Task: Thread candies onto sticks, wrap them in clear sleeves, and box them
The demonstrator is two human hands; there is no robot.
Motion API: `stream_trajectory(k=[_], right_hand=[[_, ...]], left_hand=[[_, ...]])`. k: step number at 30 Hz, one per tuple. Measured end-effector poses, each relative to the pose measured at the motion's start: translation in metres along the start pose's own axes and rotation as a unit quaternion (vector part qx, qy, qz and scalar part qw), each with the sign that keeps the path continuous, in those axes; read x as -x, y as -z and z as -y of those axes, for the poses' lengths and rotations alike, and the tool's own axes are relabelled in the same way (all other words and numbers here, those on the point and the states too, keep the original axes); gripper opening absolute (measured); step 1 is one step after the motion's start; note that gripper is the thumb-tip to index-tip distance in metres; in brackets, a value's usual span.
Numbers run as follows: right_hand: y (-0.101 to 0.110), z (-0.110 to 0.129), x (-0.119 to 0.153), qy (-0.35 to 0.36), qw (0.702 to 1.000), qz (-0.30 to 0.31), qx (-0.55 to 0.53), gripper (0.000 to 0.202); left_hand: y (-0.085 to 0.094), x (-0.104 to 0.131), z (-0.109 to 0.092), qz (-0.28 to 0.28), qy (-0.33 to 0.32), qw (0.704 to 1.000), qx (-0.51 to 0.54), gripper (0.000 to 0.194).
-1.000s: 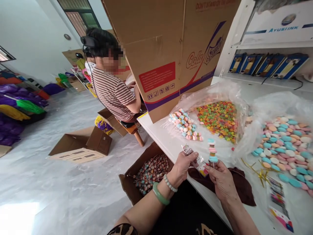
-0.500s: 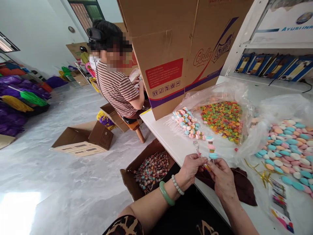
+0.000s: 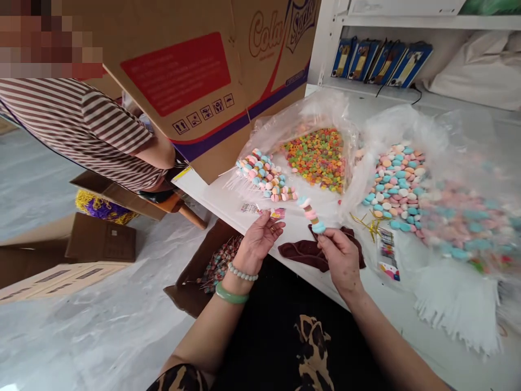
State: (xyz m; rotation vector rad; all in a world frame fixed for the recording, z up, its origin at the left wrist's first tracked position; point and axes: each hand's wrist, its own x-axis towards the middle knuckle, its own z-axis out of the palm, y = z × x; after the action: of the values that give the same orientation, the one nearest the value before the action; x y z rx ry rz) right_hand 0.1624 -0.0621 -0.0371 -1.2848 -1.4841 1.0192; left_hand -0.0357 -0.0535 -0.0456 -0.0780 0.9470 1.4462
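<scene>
Right hand (image 3: 340,255): thumb and fingertips pinch the lower end of a candy stick (image 3: 311,215), which tilts towards 11 o'clock above the table (image 3: 215,196). Left hand (image 3: 258,236), at 9 o'clock from the right: palm up, fingers loosely curled; wrapper (image 3: 278,213) at its 12 o'clock, cannot tell whether gripped. From the right hand: pile of candy sticks (image 3: 264,175) at 10, ring candies (image 3: 319,157) between 11 and 12, loose marshmallows (image 3: 396,176) between 1 and 2. Brown cloth (image 3: 299,254) between hands.
</scene>
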Motion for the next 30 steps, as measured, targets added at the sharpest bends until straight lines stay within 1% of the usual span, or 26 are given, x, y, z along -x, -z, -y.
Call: stream_trajectory(k=[2, 4, 8, 11, 15, 18, 21, 24, 27, 28, 30], right_hand=[[0.001, 0.001, 0.011, 0.012, 1.000, 0.010, 0.004, 0.014], [-0.001, 0.002, 0.017, 0.035, 0.999, 0.021, 0.014, 0.013], [-0.009, 0.001, 0.018, 0.077, 0.995, 0.032, 0.051, 0.014], [-0.010, -0.003, 0.018, 0.103, 0.992, 0.022, 0.076, 0.014], [-0.009, -0.008, 0.020, 0.120, 0.988, 0.014, 0.096, 0.015], [-0.008, -0.006, 0.019, 0.089, 0.991, 0.030, 0.093, 0.015], [-0.007, -0.003, 0.018, 0.046, 0.994, 0.057, 0.082, 0.015], [-0.006, 0.001, 0.017, 0.032, 0.994, 0.075, 0.078, 0.016], [-0.005, 0.004, 0.014, 0.020, 0.993, 0.097, 0.066, 0.015], [-0.004, 0.004, 0.013, 0.004, 0.993, 0.107, 0.057, 0.014], [-0.002, 0.006, 0.010, -0.051, 0.990, 0.133, 0.024, 0.013]], left_hand=[[-0.001, 0.001, -0.002, -0.003, 0.000, 1.000, 0.022, 0.018], [-0.004, 0.002, 0.000, 0.007, -0.005, 0.999, 0.032, 0.019], [-0.008, 0.004, 0.005, 0.033, -0.014, 0.999, 0.039, 0.024], [-0.009, 0.003, 0.007, 0.021, -0.019, 0.998, 0.048, 0.027], [-0.007, 0.001, 0.008, 0.013, -0.035, 0.999, 0.038, 0.022], [-0.004, 0.000, 0.009, 0.031, -0.060, 0.997, 0.022, 0.019], [-0.003, -0.002, 0.009, 0.052, -0.104, 0.993, 0.012, 0.015], [-0.002, -0.003, 0.008, 0.063, -0.163, 0.985, 0.015, 0.014], [0.001, -0.006, 0.006, 0.060, -0.197, 0.978, 0.014, 0.015], [0.003, -0.006, 0.005, 0.059, -0.204, 0.977, 0.013, 0.016], [0.005, -0.008, 0.004, 0.061, -0.218, 0.974, 0.012, 0.017]])
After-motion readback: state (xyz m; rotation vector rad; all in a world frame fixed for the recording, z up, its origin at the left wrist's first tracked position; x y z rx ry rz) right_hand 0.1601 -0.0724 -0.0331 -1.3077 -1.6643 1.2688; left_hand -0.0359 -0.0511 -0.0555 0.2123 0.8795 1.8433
